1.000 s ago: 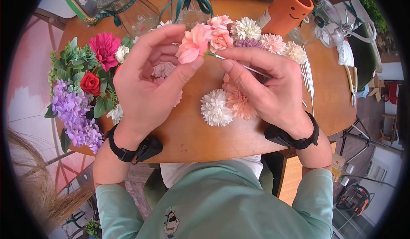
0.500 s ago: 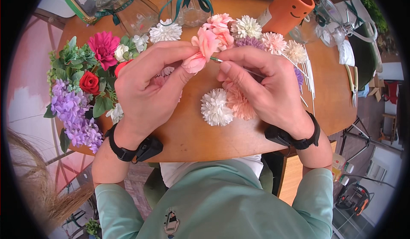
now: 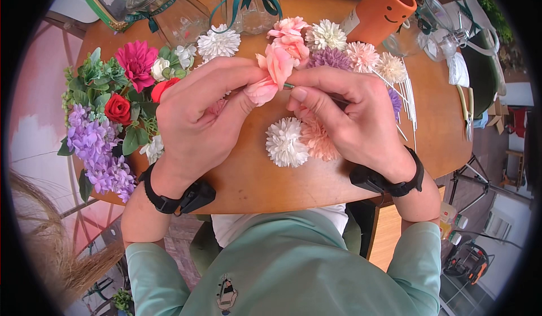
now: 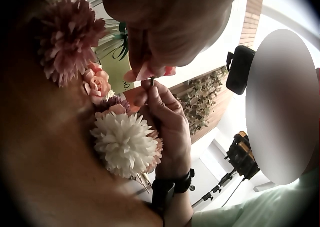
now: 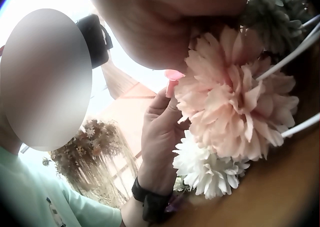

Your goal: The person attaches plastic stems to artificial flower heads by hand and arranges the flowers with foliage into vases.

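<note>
Between thumb and fingers my left hand (image 3: 197,115) pinches a pink artificial flower (image 3: 275,67), held up over the table. My right hand (image 3: 358,107) pinches a thin stem (image 3: 288,85) right at the flower's base, where a short green piece shows. Both sets of fingertips nearly meet there. In the left wrist view the same flower (image 4: 145,73) appears between the two hands, its green stub pointing at the right fingertips. On the table below lie a white pompom flower (image 3: 286,142) and a peach one (image 3: 319,138), the latter partly covered by the right hand.
At the left lies a bunch with purple blossoms (image 3: 93,141) and a red rose (image 3: 118,109). Glass vases (image 3: 248,16) with green ribbons and an orange smiling pot (image 3: 375,14) stand behind. White sticks (image 3: 411,107) and pliers (image 3: 467,112) lie at the right.
The left fingers have closed in on the pink flower. It has moved right and slightly down to the right fingertips, so less of the stem shows between the hands.
</note>
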Demonstrator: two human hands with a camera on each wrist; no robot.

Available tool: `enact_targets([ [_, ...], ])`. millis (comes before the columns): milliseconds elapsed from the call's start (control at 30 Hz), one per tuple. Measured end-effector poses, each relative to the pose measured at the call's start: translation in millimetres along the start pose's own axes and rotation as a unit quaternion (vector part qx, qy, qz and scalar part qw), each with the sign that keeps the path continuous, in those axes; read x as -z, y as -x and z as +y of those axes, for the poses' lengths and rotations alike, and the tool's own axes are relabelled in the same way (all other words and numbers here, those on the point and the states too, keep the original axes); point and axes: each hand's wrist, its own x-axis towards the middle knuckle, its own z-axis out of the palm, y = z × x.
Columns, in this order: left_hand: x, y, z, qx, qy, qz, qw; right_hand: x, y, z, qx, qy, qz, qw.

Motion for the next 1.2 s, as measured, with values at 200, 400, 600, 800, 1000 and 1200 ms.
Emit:
enact_targets([
  [200,0,-1,0,-0.018,0.003,-0.001,1.0,0,0,1,0.011,-0.008,0.002,1.0],
  [400,-1,2,-3,0.013,0.013,0.002,1.0,-3,-2,9,0.031,-0.018,0.027,0.999],
  [600,-4,1,-6,0.051,0.081,0.065,0.993,2,-1,-1,0.011,-0.009,0.038,0.999],
  [800,1,1,-7,0.022,0.019,0.029,0.999,1,-1,3,0.02,-0.018,0.032,0.999],
  [1000,10,3,-6,0.011,0.001,-0.042,0.999,2,-1,0,-0.007,-0.026,0.029,0.999],
  [1200,9,2,-6,0.005,-0.004,-0.045,0.999,6,-3,-10,-0.071,-0.01,-0.004,0.997],
])
